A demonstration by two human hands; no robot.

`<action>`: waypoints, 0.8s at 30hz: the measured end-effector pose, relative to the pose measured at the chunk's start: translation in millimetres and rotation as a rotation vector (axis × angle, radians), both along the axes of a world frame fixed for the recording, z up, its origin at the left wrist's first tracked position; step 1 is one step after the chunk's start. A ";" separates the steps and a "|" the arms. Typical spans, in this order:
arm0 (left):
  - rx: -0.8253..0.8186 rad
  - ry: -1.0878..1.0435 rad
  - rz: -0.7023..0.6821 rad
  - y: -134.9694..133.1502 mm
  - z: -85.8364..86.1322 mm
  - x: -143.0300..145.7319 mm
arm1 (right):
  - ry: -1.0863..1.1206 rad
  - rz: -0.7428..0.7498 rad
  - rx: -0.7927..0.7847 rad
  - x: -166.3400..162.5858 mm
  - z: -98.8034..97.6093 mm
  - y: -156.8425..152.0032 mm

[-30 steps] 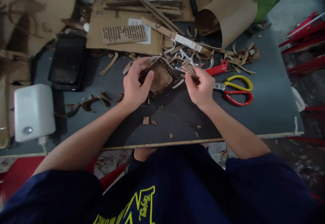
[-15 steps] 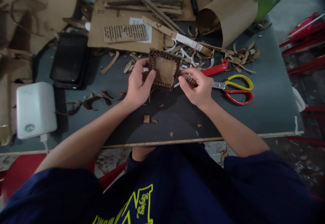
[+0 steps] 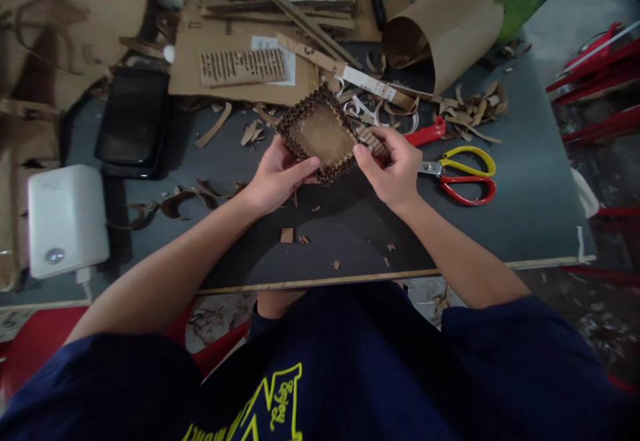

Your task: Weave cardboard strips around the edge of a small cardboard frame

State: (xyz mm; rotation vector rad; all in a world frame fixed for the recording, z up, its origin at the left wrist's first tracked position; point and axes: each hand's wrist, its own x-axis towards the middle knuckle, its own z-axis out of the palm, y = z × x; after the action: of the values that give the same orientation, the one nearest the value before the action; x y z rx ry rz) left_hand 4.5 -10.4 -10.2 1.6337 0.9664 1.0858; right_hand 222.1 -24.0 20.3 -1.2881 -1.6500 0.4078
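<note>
A small square cardboard box (image 3: 323, 136) with walls of corrugated strips is tilted up over the table, its flat bottom facing me. My left hand (image 3: 281, 173) grips its lower left side, thumb on the near rim. Between the thumb and fingers of my right hand (image 3: 393, 164) is a corrugated cardboard strip (image 3: 371, 141), right against the box's right side. I cannot tell whether the strip is joined to the box. Just right of that hand lie scissors (image 3: 463, 174) with one yellow and one red handle. Behind it is a red-handled tool (image 3: 427, 133).
A corrugated piece (image 3: 243, 66) lies on a cardboard sheet (image 3: 183, 81) at the back. A cardboard tube (image 3: 465, 34) stands back right, near curled scraps (image 3: 480, 111). On the left are a black case (image 3: 133, 121) and a white power bank (image 3: 67, 221) with a cable.
The box has been turned, so one corner now points toward me. My left hand has shifted down along its side, and the strip in my right hand shows more.
</note>
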 end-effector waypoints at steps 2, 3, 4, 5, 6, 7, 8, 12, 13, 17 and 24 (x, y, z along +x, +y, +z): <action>-0.082 -0.017 -0.099 -3.5 3.3 0.5 | -0.014 0.026 0.006 1.2 1.4 0.6; -0.099 -0.017 -0.121 -4.4 5.1 0.5 | -0.019 0.038 0.013 2.2 2.2 1.1; -0.099 -0.018 -0.126 -4.5 7.0 0.3 | -0.025 0.052 0.020 3.5 3.3 1.7; -0.088 -0.027 -0.119 -3.9 9.3 -0.2 | -0.033 0.069 0.025 5.0 4.5 2.4; -0.079 -0.052 -0.117 -2.4 11.7 -1.4 | -0.044 0.088 0.027 6.7 6.0 3.1; -0.078 -0.097 -0.124 -0.1 14.2 -3.1 | -0.059 0.112 0.024 8.4 7.6 3.8; -0.086 -0.147 -0.148 2.7 16.6 -5.4 | -0.077 0.140 0.016 10.0 9.2 4.5; -0.024 -0.122 -0.241 12.9 21.8 -15.9 | -0.128 0.238 -0.018 12.7 12.8 5.8; 0.028 -0.029 -0.221 13.8 21.9 -17.4 | -0.136 0.254 -0.029 12.8 12.7 5.7; 0.174 0.305 -0.073 12.8 21.3 -18.8 | -0.188 0.277 -0.123 15.8 12.1 6.1; 0.475 0.487 -0.110 22.0 18.9 -20.1 | -0.315 0.232 -0.048 23.7 13.3 14.4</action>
State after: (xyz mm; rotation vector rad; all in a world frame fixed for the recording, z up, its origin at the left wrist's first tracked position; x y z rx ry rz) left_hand -15.6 11.6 8.8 2.3882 0.9474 0.8999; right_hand 245.8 -9.7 33.5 -1.2465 -2.0782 0.3998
